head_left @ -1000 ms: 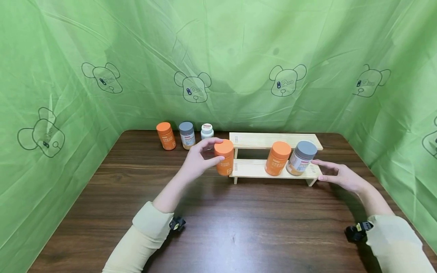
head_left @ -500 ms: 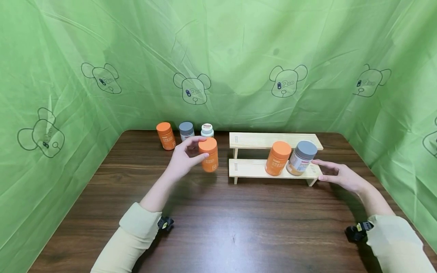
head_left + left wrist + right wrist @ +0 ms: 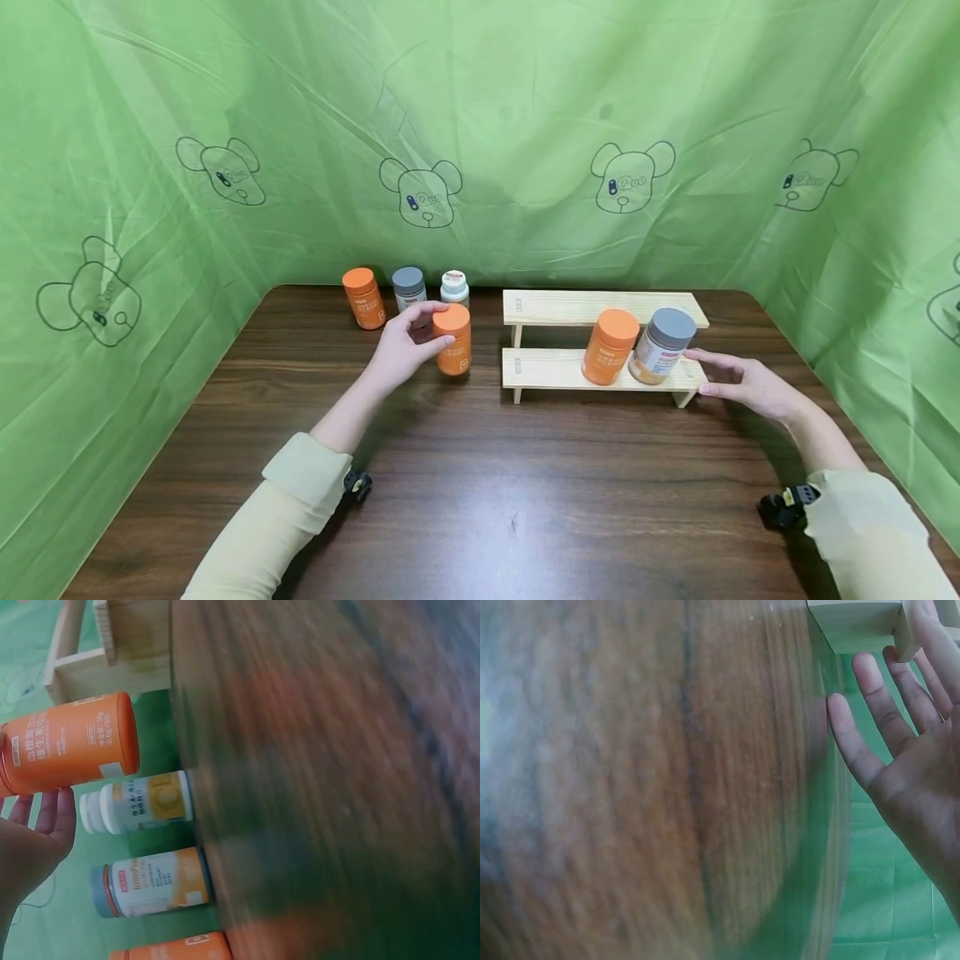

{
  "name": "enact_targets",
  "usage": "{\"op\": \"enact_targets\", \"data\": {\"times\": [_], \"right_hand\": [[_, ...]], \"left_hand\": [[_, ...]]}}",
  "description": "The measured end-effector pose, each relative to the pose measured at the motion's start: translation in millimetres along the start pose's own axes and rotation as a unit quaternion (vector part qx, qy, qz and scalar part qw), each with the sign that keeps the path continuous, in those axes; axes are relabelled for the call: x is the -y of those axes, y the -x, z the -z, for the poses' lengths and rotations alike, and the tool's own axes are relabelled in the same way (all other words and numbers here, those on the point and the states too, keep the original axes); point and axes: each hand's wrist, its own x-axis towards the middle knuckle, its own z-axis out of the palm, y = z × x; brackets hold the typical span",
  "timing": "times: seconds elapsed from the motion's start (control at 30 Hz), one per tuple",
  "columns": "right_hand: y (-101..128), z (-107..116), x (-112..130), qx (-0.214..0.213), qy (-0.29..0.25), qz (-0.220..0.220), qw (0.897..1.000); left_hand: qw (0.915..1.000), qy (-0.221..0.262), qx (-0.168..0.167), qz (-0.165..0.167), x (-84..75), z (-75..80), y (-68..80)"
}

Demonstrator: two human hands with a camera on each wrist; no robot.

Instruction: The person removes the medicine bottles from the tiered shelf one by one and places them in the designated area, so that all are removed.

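Note:
An orange supplement bottle point(image 3: 454, 350) is pinched between the thumb and fingers of my left hand point(image 3: 399, 350). In the left wrist view the bottle point(image 3: 71, 742) is held off the table, left of the shelf. My right hand point(image 3: 753, 387) is at the right end of the two-tier wooden shelf point(image 3: 547, 368), its fingers loosely bent. Its fingertips are at the shelf's end, and contact is hard to confirm in the right wrist view. On the lower tier stand another orange bottle point(image 3: 611, 348) and a grey-lidded bottle point(image 3: 662, 348), side by side.
Along the back left stand an orange bottle point(image 3: 364, 300), a grey-lidded bottle point(image 3: 408, 284) and a small white bottle point(image 3: 454, 287). My left hand partly hides the grey-lidded one in the head view. Green cloth point(image 3: 525, 233) hangs behind the dark wooden table point(image 3: 517, 483).
My left hand has carried the orange bottle leftward, away from the left end of the shelf's lower tier. It slowed in the last half second. The right hand stays in place.

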Motion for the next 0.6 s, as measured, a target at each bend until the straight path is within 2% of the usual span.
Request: {"op": "enact_targets", "data": {"times": [0.3, 0.53, 0.6], "right_hand": [[-0.8, 0.7, -1.7, 0.003, -0.011, 0.004, 1.0], [-0.4, 0.1, -2.4, 0.0, 0.001, 0.001, 1.0], [-0.5, -0.2, -1.6, 0.001, 0.0, -0.001, 1.0]], "left_hand": [[0.9994, -0.007, 0.008, 0.032, 15.7, 0.6, -10.2], [0.999, 0.011, 0.01, 0.043, 53.2, -0.3, -24.2], [0.9989, 0.005, 0.013, 0.045, 58.3, -0.7, -26.0]]}}
